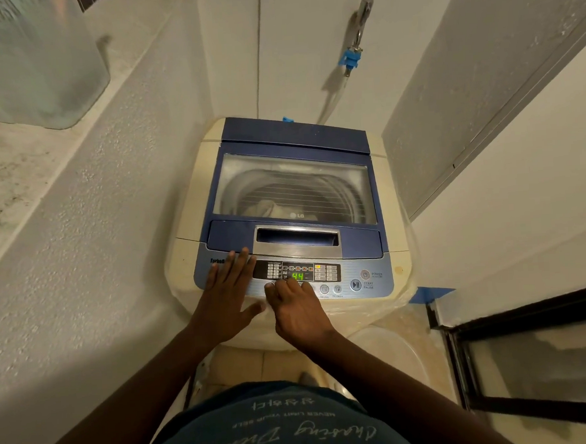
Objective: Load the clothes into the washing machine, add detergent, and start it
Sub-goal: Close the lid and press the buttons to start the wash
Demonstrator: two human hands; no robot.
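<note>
A top-loading washing machine (395, 263) with a blue lid (290, 139) stands in a narrow alcove, lid down. Through the lid's window pale clothes (266, 206) show in the drum. The control panel (322, 273) is lit, and its green display (298, 276) reads 44. My left hand (227, 294) lies flat on the panel's left end with fingers spread. My right hand (295, 311) is curled, its fingertips on the buttons just under the display. The start/pause button (356, 284) sits to the right, untouched.
White walls hem the machine on the left, behind and on the right. A tap (361, 15) with a blue hose fitting (351, 59) hangs on the back wall. A translucent plastic container (35, 66) stands on the left ledge. A dark-framed door (533, 361) is at the lower right.
</note>
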